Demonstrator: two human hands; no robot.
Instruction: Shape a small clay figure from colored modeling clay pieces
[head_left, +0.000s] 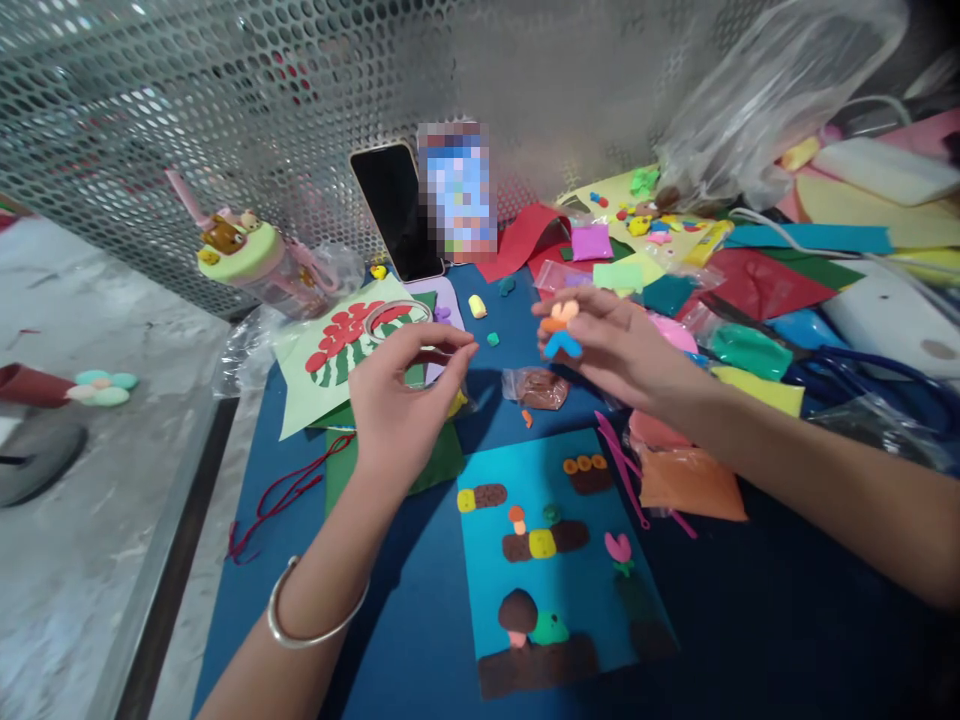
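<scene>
My right hand holds up a small clay figure, peach on top, orange in the middle and blue below. To its left, my left hand is closed in a pinch, thumb and forefinger tips together; whatever may be between them is too small to name. Below both hands lies a blue sheet with clay shapes on it: a brown mushroom, a pink tulip and brown and yellow blocks. A brown clay packet and a small orange clay bit lie between the hands and the sheet.
A dark phone leans on the perforated metal panel. At the left stand a lidded cup and a watermelon-coloured paper craft. Clay packets, such as an orange one, and pink tools crowd the right.
</scene>
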